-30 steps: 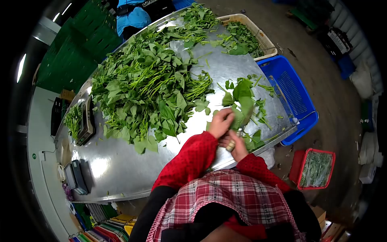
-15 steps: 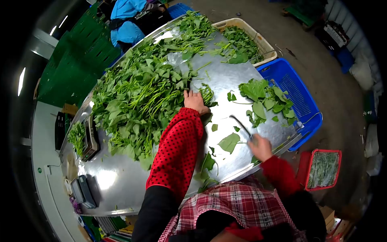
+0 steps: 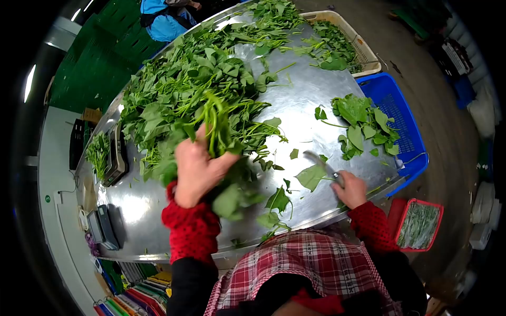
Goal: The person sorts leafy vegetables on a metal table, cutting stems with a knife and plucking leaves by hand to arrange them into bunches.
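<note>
My left hand (image 3: 192,168) is wrapped round a bunch of leafy greens (image 3: 216,121), stems upward, at the near edge of the pile; the bunch is partly blurred. Behind it spreads the large pile of leafy greens (image 3: 184,79) on the metal table (image 3: 311,89). At the table's front edge my right hand (image 3: 352,189) grips a knife (image 3: 326,164) with a slightly curved blade, pointing left and away from me. A loose leaf (image 3: 310,177) lies beside the blade. More loose leaves (image 3: 276,203) lie between my hands, and a small heap of leaves (image 3: 363,124) sits to the right.
A blue crate (image 3: 423,167) stands against the table's right side, with a beige basket (image 3: 365,46) of greens beyond it. On the floor is a red crate (image 3: 436,233). Scale-like devices (image 3: 105,226) stand at left. A person in blue (image 3: 163,26) is at the far side.
My left hand has moved left and toward me from the pile's right edge, and now holds a bunch of greens. My right hand still holds the knife. The view has shifted slightly.
</note>
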`<state>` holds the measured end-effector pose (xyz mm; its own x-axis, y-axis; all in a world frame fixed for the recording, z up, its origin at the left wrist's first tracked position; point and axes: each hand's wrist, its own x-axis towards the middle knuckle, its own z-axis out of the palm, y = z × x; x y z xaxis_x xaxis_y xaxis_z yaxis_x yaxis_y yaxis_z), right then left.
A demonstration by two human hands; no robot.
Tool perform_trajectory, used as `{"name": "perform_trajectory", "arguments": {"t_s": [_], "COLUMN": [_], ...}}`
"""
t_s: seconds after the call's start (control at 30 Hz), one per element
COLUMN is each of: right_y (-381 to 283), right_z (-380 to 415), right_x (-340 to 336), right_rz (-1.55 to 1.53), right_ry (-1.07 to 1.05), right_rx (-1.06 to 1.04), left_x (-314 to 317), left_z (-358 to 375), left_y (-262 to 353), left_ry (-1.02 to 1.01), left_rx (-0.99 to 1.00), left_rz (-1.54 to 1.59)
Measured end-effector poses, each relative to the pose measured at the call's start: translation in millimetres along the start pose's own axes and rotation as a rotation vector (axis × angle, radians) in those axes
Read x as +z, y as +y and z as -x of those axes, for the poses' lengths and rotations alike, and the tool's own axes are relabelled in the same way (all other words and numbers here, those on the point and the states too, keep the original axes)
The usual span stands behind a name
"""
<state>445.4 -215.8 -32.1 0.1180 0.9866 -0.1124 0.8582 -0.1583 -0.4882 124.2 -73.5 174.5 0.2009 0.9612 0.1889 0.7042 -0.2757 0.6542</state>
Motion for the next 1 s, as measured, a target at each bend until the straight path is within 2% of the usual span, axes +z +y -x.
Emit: {"name": "perform_trajectory", "arguments": {"t_s": [0.03, 0.07, 0.1, 0.17, 0.23, 0.3, 0.37, 0.4, 0.43, 0.47, 0.5, 0.53, 0.57, 0.6, 0.63, 0.73, 0.83, 0.9, 0.93, 0.97, 1.0], "right_y": [-6.0, -12.8, -20.9, -55.1, -108.6, -159.0, -180.6, -194.9, -199.7, -197.6, -191.3, -185.3, -188.3, -187.7, -185.8, -185.0, -189.7, -208.5, -233.5, -240.3, -256.6], "right_z": [-3.9, -13.1, -25.0, -77.6, -140.1, -197.1, -231.6, -228.6, -222.1, -200.8, -185.2, -162.6, -143.7, -132.2, -124.4, -123.6, -135.6, -168.6, -184.3, -211.1, -232.4], "right_x": [0.2, 0.5, 1.2, 11.3, 20.8, 43.4, 73.6, 61.1, 58.4, 55.4, 59.4, 58.2, 38.4, 33.9, 35.3, 27.7, 22.2, 8.7, -21.0, -4.3, -3.1], "right_rz": [-0.001, -0.009, -0.016, -0.21, -0.288, -0.144, -0.092, -0.076, -0.071, -0.205, -0.194, -0.281, -0.196, -0.232, -0.278, -0.316, -0.396, -0.341, -0.402, -0.534, -0.327], "right_ry": [-0.005, 0.042, 0.088, 0.041, 0.119, 0.433, 0.296, 0.017, -0.145, -0.089, -0.103, 0.027, -0.033, -0.005, -0.074, -0.168, -0.43, -0.787, -0.953, -0.522, -0.097], "right_rx": [-0.01, -0.119, -0.23, -0.31, -0.535, -0.691, -0.619, -0.491, -0.472, -0.576, -0.664, -0.81, -0.859, -0.953, -0.98, -1.066, -1.012, -1.081, -0.874, -1.098, -1.19], "left_x": [-16.3, -15.4, -7.9, 15.6, 36.3, 53.0, 58.0, 60.9, 60.8, 58.6, 56.5, 52.5, 50.1, 52.5, 53.0, 45.7, 46.6, 44.1, 42.5, 42.2, 42.9], "left_z": [6.4, 13.1, 23.3, 46.6, 65.1, 65.7, 64.7, 64.4, 66.9, 68.0, 69.6, 70.2, 72.0, 74.8, 78.9, 87.1, 101.8, 108.8, 105.2, 102.2, 100.0], "left_y": [-3.0, -30.7, -54.9, -77.4, -94.2, -95.4, -86.5, -91.0, -94.9, -95.4, -93.5, -91.7, -91.2, -94.0, -96.3, -106.7, -120.8, -123.2, -122.2, -121.0, -118.8], "left_ry": [-0.065, -0.102, -0.185, -0.384, -0.364, -0.358, -0.26, -0.223, -0.211, -0.148, -0.088, -0.041, -0.001, -0.002, 0.004, -0.122, -0.115, -0.141, -0.046, -0.037, -0.071], "left_rx": [-0.121, -0.096, -0.093, -0.095, 0.094, 0.14, 0.218, 0.244, 0.234, 0.249, 0.26, 0.278, 0.292, 0.267, 0.246, 0.396, 0.488, 0.454, 0.527, 0.524, 0.479], "left_rz": [-0.168, -0.415, -0.496, -0.573, -0.544, -0.573, -0.564, -0.57, -0.542, -0.532, -0.513, -0.535, -0.556, -0.5, -0.491, -0.452, -0.384, -0.44, -0.518, -0.532, -0.522]}}
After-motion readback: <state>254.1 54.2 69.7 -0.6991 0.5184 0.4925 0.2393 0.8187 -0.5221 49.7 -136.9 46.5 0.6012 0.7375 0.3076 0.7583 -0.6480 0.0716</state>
